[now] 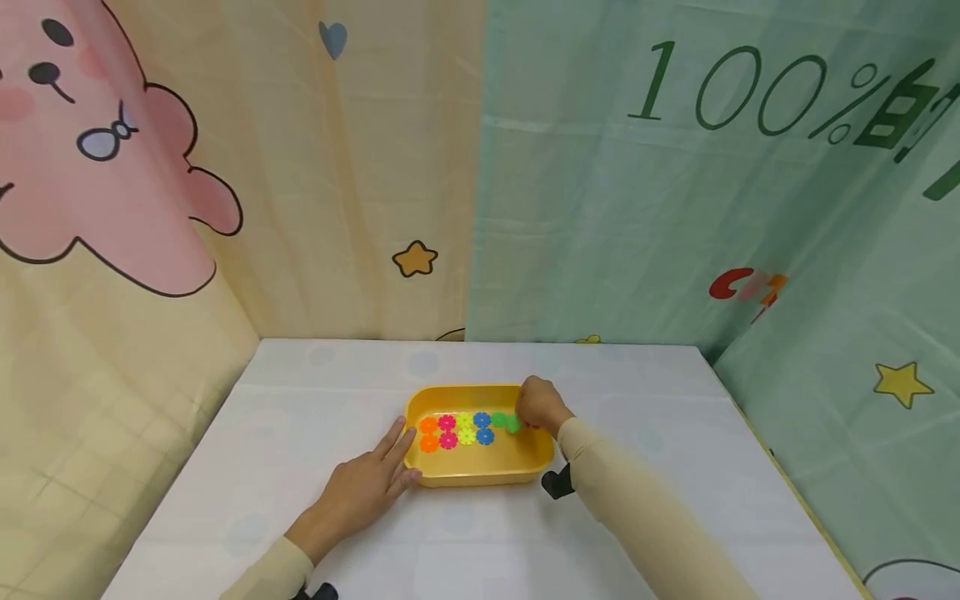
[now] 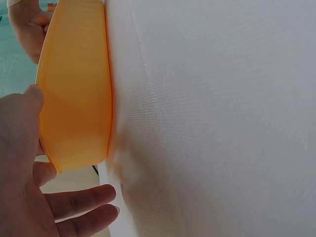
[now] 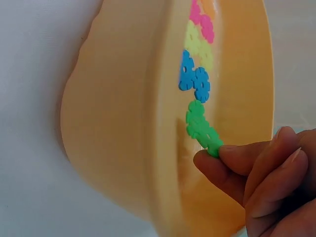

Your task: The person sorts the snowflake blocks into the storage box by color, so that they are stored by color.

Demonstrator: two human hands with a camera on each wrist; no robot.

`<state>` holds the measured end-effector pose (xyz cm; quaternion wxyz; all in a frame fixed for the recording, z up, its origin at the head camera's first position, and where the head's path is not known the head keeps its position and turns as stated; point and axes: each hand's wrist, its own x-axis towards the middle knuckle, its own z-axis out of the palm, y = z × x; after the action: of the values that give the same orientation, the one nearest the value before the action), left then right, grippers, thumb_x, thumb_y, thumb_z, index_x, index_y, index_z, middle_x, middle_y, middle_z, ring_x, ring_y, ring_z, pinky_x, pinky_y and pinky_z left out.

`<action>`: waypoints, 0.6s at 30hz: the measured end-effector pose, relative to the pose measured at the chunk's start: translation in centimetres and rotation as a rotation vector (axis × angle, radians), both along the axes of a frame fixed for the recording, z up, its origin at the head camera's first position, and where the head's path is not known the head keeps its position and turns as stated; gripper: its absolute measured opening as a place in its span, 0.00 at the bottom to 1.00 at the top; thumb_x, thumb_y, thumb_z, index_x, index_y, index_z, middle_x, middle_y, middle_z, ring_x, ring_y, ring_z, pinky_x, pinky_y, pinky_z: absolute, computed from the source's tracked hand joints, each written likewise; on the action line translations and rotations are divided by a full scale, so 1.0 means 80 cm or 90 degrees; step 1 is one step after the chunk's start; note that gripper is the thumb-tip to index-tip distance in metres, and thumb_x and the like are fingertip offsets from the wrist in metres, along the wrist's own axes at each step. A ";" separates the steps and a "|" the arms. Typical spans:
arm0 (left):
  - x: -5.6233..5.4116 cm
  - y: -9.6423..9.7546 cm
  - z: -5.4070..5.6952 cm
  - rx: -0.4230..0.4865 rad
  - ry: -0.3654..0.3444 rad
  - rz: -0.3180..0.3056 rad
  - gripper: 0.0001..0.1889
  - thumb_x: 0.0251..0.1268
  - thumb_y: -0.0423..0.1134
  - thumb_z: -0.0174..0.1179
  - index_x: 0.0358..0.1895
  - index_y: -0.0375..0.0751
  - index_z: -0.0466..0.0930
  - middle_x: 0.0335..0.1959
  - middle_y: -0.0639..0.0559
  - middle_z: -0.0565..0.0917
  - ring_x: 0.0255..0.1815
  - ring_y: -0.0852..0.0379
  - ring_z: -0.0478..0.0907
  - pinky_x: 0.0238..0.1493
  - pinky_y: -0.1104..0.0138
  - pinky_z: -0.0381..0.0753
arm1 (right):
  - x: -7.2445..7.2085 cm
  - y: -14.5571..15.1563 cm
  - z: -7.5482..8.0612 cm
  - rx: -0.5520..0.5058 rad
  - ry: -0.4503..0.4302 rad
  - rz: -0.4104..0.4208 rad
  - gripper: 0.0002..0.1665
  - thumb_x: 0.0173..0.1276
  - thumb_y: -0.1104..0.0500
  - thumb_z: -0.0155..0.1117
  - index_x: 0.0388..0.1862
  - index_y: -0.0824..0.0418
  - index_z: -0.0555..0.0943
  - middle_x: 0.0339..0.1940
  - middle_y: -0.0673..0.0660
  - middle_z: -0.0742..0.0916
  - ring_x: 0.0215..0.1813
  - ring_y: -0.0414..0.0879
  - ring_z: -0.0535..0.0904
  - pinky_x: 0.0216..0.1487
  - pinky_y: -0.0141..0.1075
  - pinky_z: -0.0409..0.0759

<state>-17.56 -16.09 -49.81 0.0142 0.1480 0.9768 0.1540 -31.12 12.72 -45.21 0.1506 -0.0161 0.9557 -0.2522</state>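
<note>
A yellow plastic tray point(image 1: 480, 479) stands on the table with small flower-shaped notched discs in it. Orange discs point(image 1: 428, 434), pink discs point(image 1: 447, 431), yellow discs point(image 1: 466, 429) and blue discs point(image 1: 483, 427) lie in side-by-side pairs. My right hand point(image 1: 542, 403) is over the tray's right end. Its thumb and a finger pinch the end of a green disc piece point(image 3: 207, 134), which looks like more than one disc overlapping or joined; I cannot tell which. With fingers spread, my left hand point(image 1: 367, 483) touches the tray's left rim. The left thumb point(image 2: 33, 96) rests at the rim.
A white cloth covers the table point(image 1: 450, 542). Behind it hang a cream curtain point(image 1: 360, 167) and a green curtain point(image 1: 585, 208). Black straps point(image 1: 557, 482) show near the wrists.
</note>
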 end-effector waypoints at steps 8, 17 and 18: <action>0.001 -0.001 0.001 -0.005 -0.004 0.008 0.39 0.74 0.66 0.51 0.81 0.50 0.58 0.84 0.51 0.53 0.62 0.42 0.81 0.49 0.45 0.84 | 0.006 -0.019 -0.016 0.048 0.009 0.046 0.14 0.56 0.79 0.60 0.17 0.65 0.80 0.11 0.53 0.75 0.14 0.42 0.67 0.12 0.28 0.61; 0.001 -0.002 0.001 -0.009 -0.001 0.007 0.39 0.74 0.66 0.51 0.81 0.50 0.59 0.84 0.50 0.53 0.62 0.42 0.81 0.48 0.44 0.84 | 0.014 -0.023 -0.022 0.052 0.039 0.068 0.21 0.56 0.80 0.61 0.09 0.62 0.80 0.04 0.49 0.75 0.08 0.40 0.66 0.11 0.27 0.62; 0.001 -0.002 0.001 -0.008 -0.001 0.007 0.39 0.74 0.66 0.51 0.81 0.50 0.59 0.84 0.50 0.53 0.62 0.42 0.81 0.47 0.44 0.84 | 0.013 -0.023 -0.022 0.052 0.036 0.067 0.21 0.56 0.80 0.61 0.10 0.62 0.80 0.04 0.49 0.76 0.08 0.40 0.67 0.11 0.27 0.63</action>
<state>-17.49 -16.28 -49.73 0.0151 0.1422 0.9785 0.1483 -30.04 10.92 -46.98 0.1368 -0.0674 0.9670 -0.2041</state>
